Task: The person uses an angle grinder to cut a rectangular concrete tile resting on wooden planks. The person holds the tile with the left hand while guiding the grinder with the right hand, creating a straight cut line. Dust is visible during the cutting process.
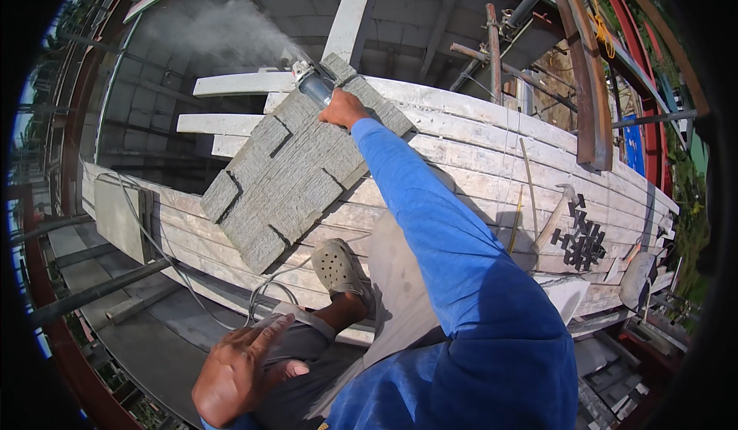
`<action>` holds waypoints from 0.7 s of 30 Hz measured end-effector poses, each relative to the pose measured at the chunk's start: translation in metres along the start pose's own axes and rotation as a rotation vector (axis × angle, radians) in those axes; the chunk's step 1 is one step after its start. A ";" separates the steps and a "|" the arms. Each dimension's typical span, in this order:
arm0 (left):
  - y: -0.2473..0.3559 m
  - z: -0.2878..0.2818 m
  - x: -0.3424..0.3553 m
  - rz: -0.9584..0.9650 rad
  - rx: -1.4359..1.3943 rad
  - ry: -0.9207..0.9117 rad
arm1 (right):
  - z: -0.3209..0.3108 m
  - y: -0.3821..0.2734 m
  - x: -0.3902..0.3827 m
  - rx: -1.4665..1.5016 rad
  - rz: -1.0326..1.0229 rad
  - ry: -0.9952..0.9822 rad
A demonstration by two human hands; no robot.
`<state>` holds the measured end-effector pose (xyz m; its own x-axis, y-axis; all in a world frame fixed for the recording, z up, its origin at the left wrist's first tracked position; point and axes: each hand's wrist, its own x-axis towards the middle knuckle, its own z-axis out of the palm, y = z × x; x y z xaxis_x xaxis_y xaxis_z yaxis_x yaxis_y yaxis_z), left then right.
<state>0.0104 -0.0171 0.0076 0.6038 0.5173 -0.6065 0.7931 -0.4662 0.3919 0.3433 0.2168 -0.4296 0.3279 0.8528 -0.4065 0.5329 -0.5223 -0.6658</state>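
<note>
My right hand [343,110] is wrapped round the body of a grey angle grinder [314,85] at the far end of a textured grey stone-like panel [292,172] with raised rectangular pieces. Pale dust streams up and left from the tool, whose disc is hard to make out. The panel lies aslant on whitish planks [461,161]. Low at the bottom left, over my bent knee, my left hand [244,365] has its fingers stretched and slightly bent, with nothing visible in it. My foot in an olive clog [337,268] rests just below the panel, beside a looped cable [257,291].
Right: a hammer [569,195], a pile of black spacers [580,241], thin sticks [529,184] and a hanging brown beam [592,107]. Scaffold pipes [493,53] stand above. Left: a grey board [123,215], pipes and the platform edge, with a drop beyond the planks at top.
</note>
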 end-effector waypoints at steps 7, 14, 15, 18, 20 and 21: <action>0.017 -0.003 0.004 0.081 0.062 0.024 | -0.012 -0.010 0.004 -0.005 0.017 0.008; 0.040 -0.014 0.010 0.179 0.103 0.022 | -0.016 -0.013 0.005 -0.021 0.047 -0.040; 0.041 -0.014 0.010 0.199 0.110 0.033 | -0.016 -0.013 0.005 -0.021 0.044 -0.044; 0.047 -0.017 0.012 0.205 0.109 0.018 | -0.012 -0.008 0.002 -0.013 0.043 -0.003; 0.050 -0.019 0.013 0.203 0.098 0.004 | -0.010 -0.005 0.000 -0.009 0.043 0.024; 0.052 -0.020 0.014 0.208 0.092 0.003 | -0.010 -0.005 -0.001 -0.010 0.041 0.029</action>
<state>0.0618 -0.0192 0.0333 0.7536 0.4051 -0.5176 0.6412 -0.6263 0.4434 0.3484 0.2181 -0.4195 0.3724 0.8301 -0.4150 0.5261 -0.5573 -0.6424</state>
